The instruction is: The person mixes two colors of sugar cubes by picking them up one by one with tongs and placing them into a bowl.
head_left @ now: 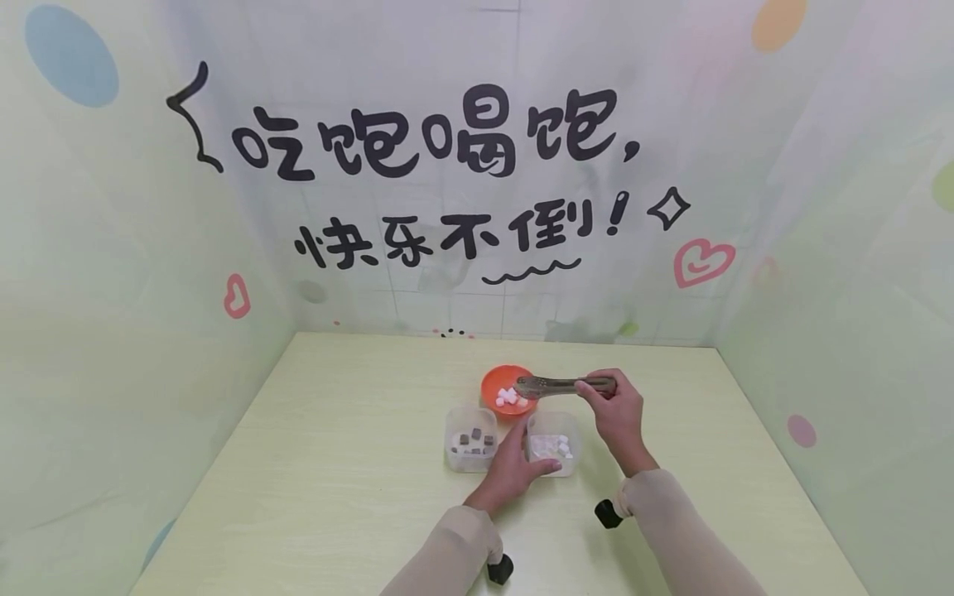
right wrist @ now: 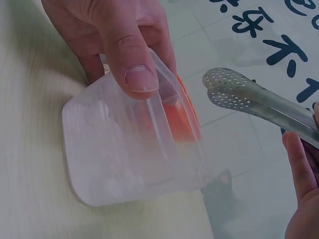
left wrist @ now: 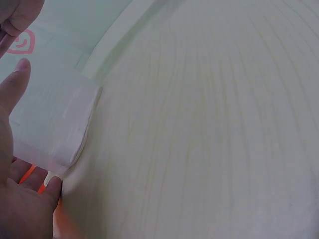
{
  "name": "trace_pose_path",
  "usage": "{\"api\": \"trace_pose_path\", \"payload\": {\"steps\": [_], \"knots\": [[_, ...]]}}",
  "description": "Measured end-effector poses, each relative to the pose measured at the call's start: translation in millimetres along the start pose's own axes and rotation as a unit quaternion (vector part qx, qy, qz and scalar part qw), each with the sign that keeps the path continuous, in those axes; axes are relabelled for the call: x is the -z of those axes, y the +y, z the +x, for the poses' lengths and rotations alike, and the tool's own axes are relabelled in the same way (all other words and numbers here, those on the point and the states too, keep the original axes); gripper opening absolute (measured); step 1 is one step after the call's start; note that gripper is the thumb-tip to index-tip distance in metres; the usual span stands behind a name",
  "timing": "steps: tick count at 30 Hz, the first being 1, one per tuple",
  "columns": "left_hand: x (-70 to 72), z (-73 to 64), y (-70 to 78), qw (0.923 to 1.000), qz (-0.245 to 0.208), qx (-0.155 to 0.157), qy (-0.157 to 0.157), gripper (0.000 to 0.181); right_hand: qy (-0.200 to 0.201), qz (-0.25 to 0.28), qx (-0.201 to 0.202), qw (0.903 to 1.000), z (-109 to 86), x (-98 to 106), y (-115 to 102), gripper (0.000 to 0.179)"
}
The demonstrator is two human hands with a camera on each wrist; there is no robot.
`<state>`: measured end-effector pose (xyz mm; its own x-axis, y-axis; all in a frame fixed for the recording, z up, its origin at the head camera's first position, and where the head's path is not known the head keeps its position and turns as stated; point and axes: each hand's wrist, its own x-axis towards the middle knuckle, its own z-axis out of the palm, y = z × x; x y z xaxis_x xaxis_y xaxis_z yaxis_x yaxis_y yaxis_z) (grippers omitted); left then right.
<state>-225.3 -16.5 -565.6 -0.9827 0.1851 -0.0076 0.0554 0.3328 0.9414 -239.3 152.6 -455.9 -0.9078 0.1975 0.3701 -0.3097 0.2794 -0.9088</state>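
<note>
My left hand (head_left: 510,470) grips a translucent plastic container (head_left: 570,463) that holds several white cubes (head_left: 564,447). Its thumb lies along the outer wall in the right wrist view, the other fingers partly hidden behind the container. In my right hand (head_left: 622,415) are metal tongs (head_left: 555,386) with perforated ends, held level above the right side of an orange bowl (head_left: 493,381). White pieces (head_left: 507,396) lie in that bowl. The two tong ends (right wrist: 227,89) sit close together, and nothing shows between them.
Left of my left hand stands a second translucent container (head_left: 469,463) with several dark grey cubes (head_left: 476,434). All of it rests on a pale wood-grain table (head_left: 335,463). Printed curtains (head_left: 477,306) enclose the table at the back and both sides.
</note>
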Motion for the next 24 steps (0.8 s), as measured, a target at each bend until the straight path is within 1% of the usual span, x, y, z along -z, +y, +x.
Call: {"api": "trace_pose_path", "payload": {"steps": [5, 9, 11, 17, 18, 24], "knots": [[-0.4, 0.3, 0.3, 1.0000, 0.004, 0.004, -0.002, 0.096, 0.002, -0.008, -0.005, 1.0000, -1.1, 2.4, -2.4, 0.020], [-0.6, 0.9, -0.2, 1.0000, 0.005, 0.002, -0.003, 0.096, 0.002, -0.013, -0.005, 0.9999, -1.4, 4.9, 1.2, 0.021], [-0.9, 1.0, -1.1, 1.0000, 0.005, -0.001, -0.003, 0.096, -0.002, -0.013, -0.005, 0.9999, -1.0, 6.5, 5.6, 0.022], [-1.0, 1.0, -2.0, 1.0000, 0.004, -0.006, 0.002, 0.095, -0.004, 0.001, -0.023, 0.9997, 3.3, 11.9, 32.7, 0.024], [-1.0, 0.8, -1.9, 1.0000, 0.002, -0.007, 0.003, 0.095, 0.000, 0.000, -0.021, 0.9998, 3.5, 13.0, 36.7, 0.024], [0.0, -0.4, 0.4, 1.0000, -0.005, -0.007, 0.002, 0.096, 0.006, -0.017, 0.019, 0.9997, -1.9, 22.9, 40.8, 0.021]]}}
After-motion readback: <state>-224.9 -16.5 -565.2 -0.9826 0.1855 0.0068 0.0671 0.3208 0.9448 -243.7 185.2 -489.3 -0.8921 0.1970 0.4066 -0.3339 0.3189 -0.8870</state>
